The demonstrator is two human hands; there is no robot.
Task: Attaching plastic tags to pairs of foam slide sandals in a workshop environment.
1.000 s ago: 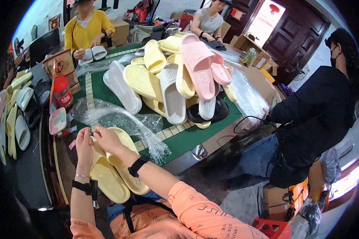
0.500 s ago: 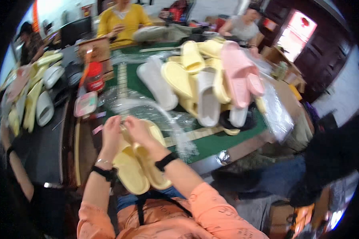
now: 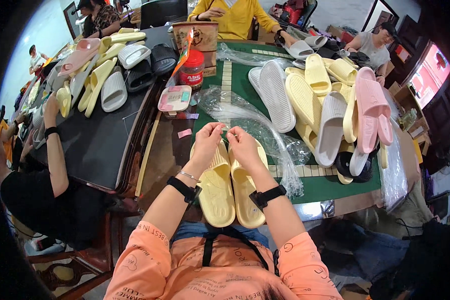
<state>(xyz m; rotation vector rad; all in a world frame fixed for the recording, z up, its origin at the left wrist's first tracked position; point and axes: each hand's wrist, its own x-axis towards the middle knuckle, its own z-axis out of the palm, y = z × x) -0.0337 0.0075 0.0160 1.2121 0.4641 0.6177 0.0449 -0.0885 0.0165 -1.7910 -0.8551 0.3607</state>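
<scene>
A pair of pale yellow slide slippers [image 3: 217, 197] lies at the near table edge, just in front of my body, toes pointing away. Above their toe ends my left hand [image 3: 205, 145] and my right hand [image 3: 243, 146] are close together. Both have thumb and fingers pinched. Whatever is between the fingertips is too small to make out. Just right of my right hand, a bundle of thin clear plastic strands [image 3: 285, 162] trails over clear plastic film [image 3: 257, 120].
Yellow, grey and pink slippers [image 3: 307, 102] are heaped at right on the green tabletop [image 3: 330, 187]. A red-lidded jar [image 3: 191, 70] and a small box [image 3: 175, 98] stand far left. Beside them, a dark table [image 3: 120, 107] bears more slippers, where a co-worker's arm [image 3: 56, 150] reaches in. Other people sit behind.
The view has turned, so the table and slippers sit further right in the picture, and the blur is gone. My hands stay pinched above the yellow slippers.
</scene>
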